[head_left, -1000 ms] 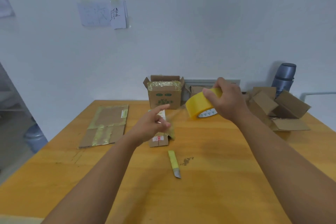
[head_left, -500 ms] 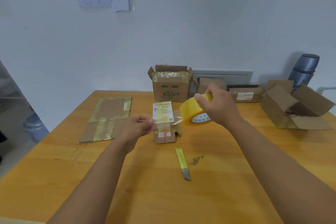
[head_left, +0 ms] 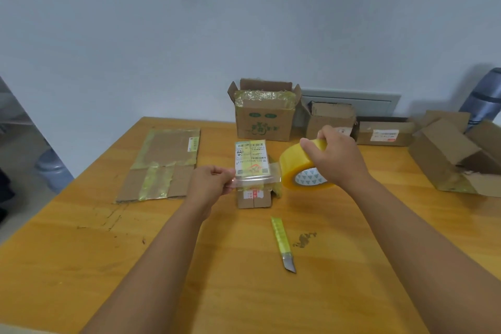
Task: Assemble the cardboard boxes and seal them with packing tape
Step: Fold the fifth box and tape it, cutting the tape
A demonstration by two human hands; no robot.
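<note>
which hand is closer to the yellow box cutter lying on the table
Right, narrowly. The right hand holds the tape roll beyond the box cutter; the left hand pinches the tape end farther off to its left.

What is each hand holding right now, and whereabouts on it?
The right hand grips the yellow tape roll over its top rim. The left hand pinches the free end of the clear tape strip pulled from it.

Knife (head_left: 283, 244) before small box (head_left: 253, 171), flat cardboard (head_left: 162, 163) left
</note>
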